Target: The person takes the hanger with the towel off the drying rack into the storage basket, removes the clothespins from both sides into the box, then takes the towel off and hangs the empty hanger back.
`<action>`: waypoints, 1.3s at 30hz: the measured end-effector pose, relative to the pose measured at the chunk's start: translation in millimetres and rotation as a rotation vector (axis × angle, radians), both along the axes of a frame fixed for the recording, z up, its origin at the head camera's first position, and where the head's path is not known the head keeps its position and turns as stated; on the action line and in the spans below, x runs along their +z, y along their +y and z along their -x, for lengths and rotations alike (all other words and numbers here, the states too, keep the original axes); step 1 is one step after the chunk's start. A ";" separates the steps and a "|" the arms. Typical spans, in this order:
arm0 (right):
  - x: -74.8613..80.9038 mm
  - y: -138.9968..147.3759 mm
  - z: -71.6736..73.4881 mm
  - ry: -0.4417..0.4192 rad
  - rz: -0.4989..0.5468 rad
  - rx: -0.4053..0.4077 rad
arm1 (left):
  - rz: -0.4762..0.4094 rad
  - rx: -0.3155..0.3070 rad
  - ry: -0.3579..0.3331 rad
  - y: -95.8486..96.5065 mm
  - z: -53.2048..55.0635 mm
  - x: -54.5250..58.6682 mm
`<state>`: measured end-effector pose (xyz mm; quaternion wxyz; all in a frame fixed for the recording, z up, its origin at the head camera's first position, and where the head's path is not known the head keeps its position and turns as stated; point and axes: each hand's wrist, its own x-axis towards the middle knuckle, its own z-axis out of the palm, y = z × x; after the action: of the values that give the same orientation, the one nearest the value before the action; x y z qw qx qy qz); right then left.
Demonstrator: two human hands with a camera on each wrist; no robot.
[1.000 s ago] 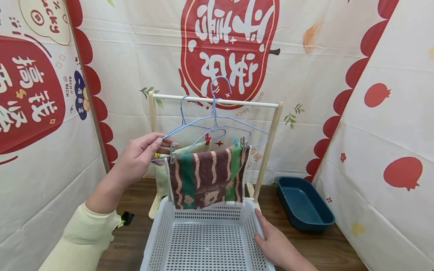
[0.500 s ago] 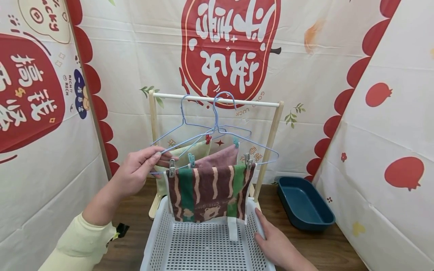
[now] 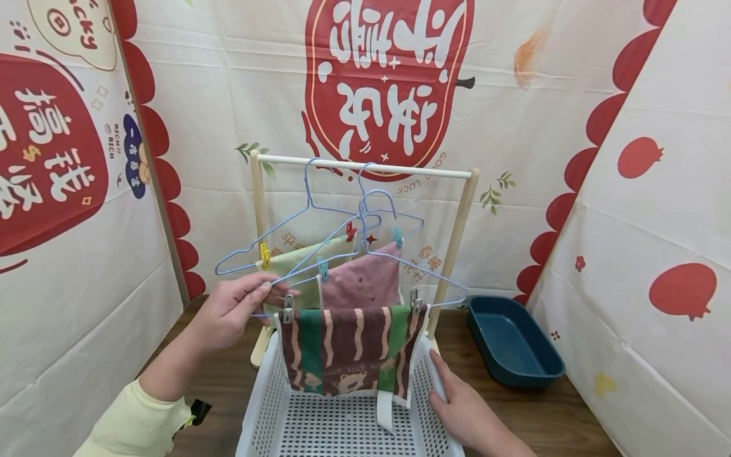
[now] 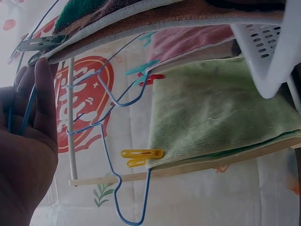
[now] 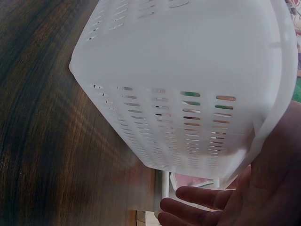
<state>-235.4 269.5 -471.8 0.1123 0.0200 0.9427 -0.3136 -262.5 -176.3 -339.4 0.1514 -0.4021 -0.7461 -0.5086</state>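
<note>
My left hand [image 3: 237,308] pinches the left arm of a blue wire hanger [image 3: 422,270] between thumb and fingers. From that hanger a brown and green striped towel [image 3: 342,349] hangs by metal clips [image 3: 288,308], its lower edge over the white perforated basket [image 3: 274,412]. The hanger's hook [image 3: 379,192] stands below and in front of the rack's bar [image 3: 400,170]. My right hand [image 3: 465,406] rests at the basket's right rim, its fingers extended along the outer side in the right wrist view. Behind, a green towel [image 4: 211,113] and a pink towel [image 3: 365,279] hang on two more blue hangers.
The small rack with wooden posts [image 3: 457,247] stands behind the basket. A dark blue tray [image 3: 514,343] lies to the right on the wooden table [image 3: 548,412]. Printed cloth walls [image 3: 571,76] close in the back and sides.
My left hand has lowered the hanger and striped towel, bringing the hook from above the rack's bar to below it. More of the pink and green towels shows. The right hand stays put.
</note>
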 end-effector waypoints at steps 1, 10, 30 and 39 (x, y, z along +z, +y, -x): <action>0.2 -0.1 -0.3 0.003 -0.007 0.004 | 0.003 -0.003 -0.002 -0.4 0.1 -2.7; -0.3 -0.3 0.9 0.023 -0.029 0.004 | 0.007 -0.043 0.003 -2.1 3.1 -27.6; -0.4 1.3 -1.1 0.056 -0.014 0.025 | -0.014 -0.096 -0.138 -5.4 4.6 -66.8; -3.7 2.7 -4.1 0.146 0.100 -0.007 | -0.029 -0.108 -0.160 -3.3 7.0 -85.4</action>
<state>-231.2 272.3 -475.5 0.0432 -0.0053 0.9314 -0.3614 -269.4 -179.6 -424.8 0.0694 -0.3973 -0.7258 -0.5574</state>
